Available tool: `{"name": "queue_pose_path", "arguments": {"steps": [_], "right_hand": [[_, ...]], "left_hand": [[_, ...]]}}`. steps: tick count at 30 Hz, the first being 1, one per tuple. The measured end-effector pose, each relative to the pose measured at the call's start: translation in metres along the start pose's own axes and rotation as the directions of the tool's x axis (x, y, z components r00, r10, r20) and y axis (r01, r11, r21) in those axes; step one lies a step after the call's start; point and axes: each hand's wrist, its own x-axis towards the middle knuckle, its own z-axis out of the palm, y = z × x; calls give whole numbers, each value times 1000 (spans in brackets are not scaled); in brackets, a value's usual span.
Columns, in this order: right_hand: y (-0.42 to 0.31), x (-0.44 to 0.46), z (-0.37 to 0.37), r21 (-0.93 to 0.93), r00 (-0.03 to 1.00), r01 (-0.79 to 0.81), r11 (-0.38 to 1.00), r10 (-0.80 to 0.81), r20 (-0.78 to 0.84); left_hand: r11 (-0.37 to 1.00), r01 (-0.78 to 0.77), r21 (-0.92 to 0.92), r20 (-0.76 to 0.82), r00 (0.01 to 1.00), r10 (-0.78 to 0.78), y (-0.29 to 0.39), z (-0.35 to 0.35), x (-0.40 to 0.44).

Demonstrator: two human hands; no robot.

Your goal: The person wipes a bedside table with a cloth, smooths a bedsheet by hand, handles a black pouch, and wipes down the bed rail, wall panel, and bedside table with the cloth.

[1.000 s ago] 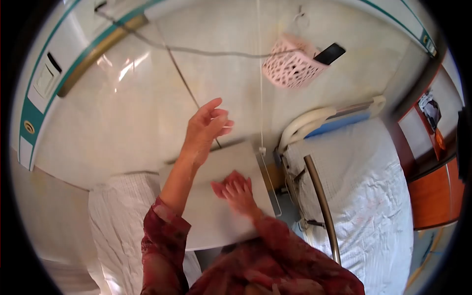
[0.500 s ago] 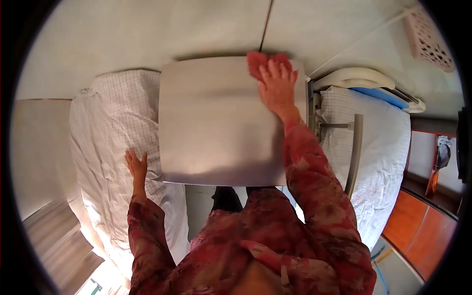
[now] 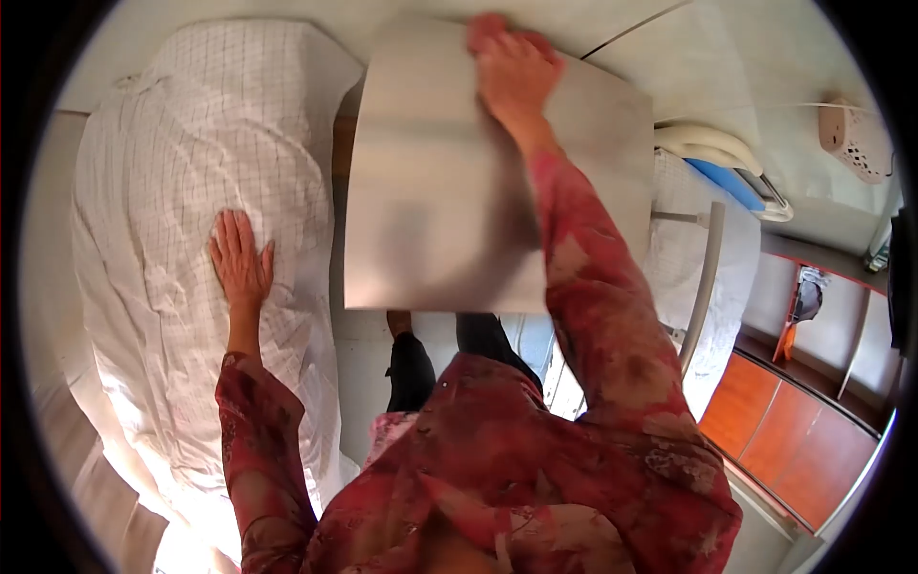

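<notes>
My right hand [image 3: 518, 78] reaches to the far edge of a smooth, metallic-looking flat top [image 3: 421, 172]. Beneath its fingers is a bunched red cloth [image 3: 487, 26], pressed against that edge; part of the cloth is hidden by the hand. To the left, my left hand [image 3: 242, 263] lies flat with fingers stretched on a white checked sheet [image 3: 182, 163], which is wrinkled and covers a bed. Nothing is held in the left hand.
A second bed with a white sheet [image 3: 736, 277] stands right of the flat top, with a grey rail [image 3: 711, 277] and a cream and blue headboard [image 3: 722, 180]. A perforated basket [image 3: 851, 143] hangs on the wall. An orange-doored cabinet [image 3: 779, 421] is at the right.
My right hand and the red cloth have moved left along the flat top's far edge, away from its right corner. My left hand remains on the sheet. The camera view has shifted and turned.
</notes>
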Motion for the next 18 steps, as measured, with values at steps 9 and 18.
{"name": "queue_pose_path", "arguments": {"steps": [9,18], "right_hand": [[-187,-102,-140,464,971,79,882,-173,164],[78,-223,-217,-183,968,-90,979,129,214]], "left_hand": [[1000,-24,-7,-146,989,23,-6,16,-7],[999,-7,38,-112,994,12,-2,14,-4]]}}
